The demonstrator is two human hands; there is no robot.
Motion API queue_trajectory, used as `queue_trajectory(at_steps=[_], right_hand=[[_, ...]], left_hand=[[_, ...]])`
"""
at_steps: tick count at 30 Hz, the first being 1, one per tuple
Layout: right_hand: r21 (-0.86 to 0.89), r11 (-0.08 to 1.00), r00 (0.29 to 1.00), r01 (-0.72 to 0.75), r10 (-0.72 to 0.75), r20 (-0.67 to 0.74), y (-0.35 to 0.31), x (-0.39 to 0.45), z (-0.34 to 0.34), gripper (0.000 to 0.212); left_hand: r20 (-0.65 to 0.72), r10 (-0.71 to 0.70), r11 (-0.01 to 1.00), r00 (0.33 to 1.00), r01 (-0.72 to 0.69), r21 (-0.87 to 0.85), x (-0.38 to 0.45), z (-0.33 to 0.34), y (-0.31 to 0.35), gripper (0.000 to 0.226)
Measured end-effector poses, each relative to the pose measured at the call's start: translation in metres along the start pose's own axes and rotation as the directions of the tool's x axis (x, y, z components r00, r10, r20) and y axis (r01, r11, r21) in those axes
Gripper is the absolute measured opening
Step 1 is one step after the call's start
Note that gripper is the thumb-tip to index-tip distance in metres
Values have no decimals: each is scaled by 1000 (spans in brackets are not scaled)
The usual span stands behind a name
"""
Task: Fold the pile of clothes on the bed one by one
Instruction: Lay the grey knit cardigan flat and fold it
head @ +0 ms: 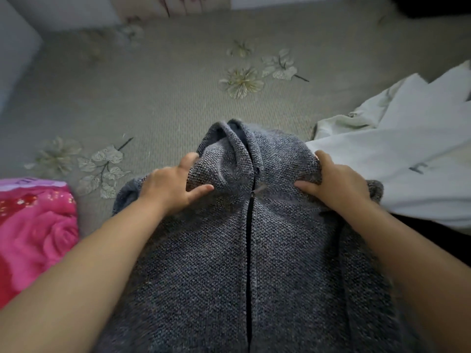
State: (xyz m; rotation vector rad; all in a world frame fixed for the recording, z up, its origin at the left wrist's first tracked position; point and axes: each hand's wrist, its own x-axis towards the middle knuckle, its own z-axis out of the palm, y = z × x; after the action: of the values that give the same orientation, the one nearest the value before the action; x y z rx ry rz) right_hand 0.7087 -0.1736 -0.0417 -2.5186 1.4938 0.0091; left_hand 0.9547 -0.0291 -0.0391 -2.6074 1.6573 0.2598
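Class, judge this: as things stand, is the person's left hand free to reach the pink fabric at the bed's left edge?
Probably not yet: the left hand grips the grey knit jacket. Bare bedspread lies between it and the pink fabric.

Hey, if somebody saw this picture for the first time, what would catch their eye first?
Most likely the grey knitted zip-up sweater spread down the middle, with the left hand and right hand each taking a grip on its shoulders beside the collar. Next, the bright pink rose-patterned cloth at the left edge, and the white garment lying at the right.
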Motion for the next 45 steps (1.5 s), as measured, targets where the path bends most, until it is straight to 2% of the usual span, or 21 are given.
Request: queue_trajectory(at_steps=[3, 6, 8, 10, 12, 15, 18, 20, 22, 23, 26, 30, 33, 37, 39, 42, 45], right_hand=[[-58, 994, 996, 91, -91, -6, -1, -16, -25, 85], [-65, 976, 977, 210, -212, -34, -2, -41, -52, 78], [-54, 963, 957, 263, -268, -113, -2, -62, -71, 71], [-6, 934, 905, 357, -347, -248, 0, -84, -87, 66], [2, 885, 815, 465, -427, -391, 4, -105, -103, 59], [-33, 851, 745, 524, -477, -467, 7, -148, -127, 50], [-27, 852, 713, 523, -455, -534, 9, -192, -148, 43], [-56, 856, 686, 514, -450, -572, 9, -225, -165, 39], [-101, 858, 651, 504, -454, -609, 9, -261, -183, 45], [-128, 856, 619, 500, -457, -639, 9, -282, -193, 46], [-180, 848, 506, 498, -453, -734, 8, -357, -225, 43], [-200, 825, 362, 529, -433, -826, 4, -455, -266, 42], [-243, 822, 216, 516, -398, -891, 6, -511, -299, 35], [-301, 846, 36, 439, -352, -935, 12, -558, -361, 35], [-300, 866, -51, 400, -306, -951, 11, -571, -392, 29], [-291, 839, -102, 460, -275, -956, 5, -585, -430, 29], [-318, 810, -112, 492, -303, -946, 2, -574, -454, 30]], left_hand=[[12, -28, 1000, 1000, 28, -9, -22, -19, -2, 69], [-73, -40, 999, 997, 38, -21, -51, -37, 0, 61], [-139, -59, 998, 989, 58, -7, -75, -56, 5, 59], [-198, -70, 997, 978, 71, -2, -103, -78, 11, 58], [-264, -106, 994, 959, 99, -39, -135, -99, 17, 58], [-324, -118, 991, 939, 93, -92, -185, -127, 37, 56], [-313, -55, 996, 948, 72, 44, -236, -159, 55, 54], [-358, -15, 985, 934, 76, 158, -273, -180, 59, 52], [-484, 101, 964, 869, 35, 265, -316, -202, 63, 50], [-496, 110, 964, 862, 30, 265, -341, -212, 66, 55], [-597, 202, 957, 776, -26, 290, -418, -225, 71, 65], [-706, 248, 941, 664, 9, 339, -524, -255, 85, 41], [-766, 261, 948, 587, -7, 318, -582, -287, 96, 51], [-846, 329, 933, 418, -4, 361, -631, -343, 111, 48], [-875, 327, 937, 357, 1, 350, -645, -370, 116, 59], [-903, 364, 928, 229, -2, 374, -650, -403, 118, 68], [-898, 404, 910, 174, 18, 413, -635, -421, 117, 68]])
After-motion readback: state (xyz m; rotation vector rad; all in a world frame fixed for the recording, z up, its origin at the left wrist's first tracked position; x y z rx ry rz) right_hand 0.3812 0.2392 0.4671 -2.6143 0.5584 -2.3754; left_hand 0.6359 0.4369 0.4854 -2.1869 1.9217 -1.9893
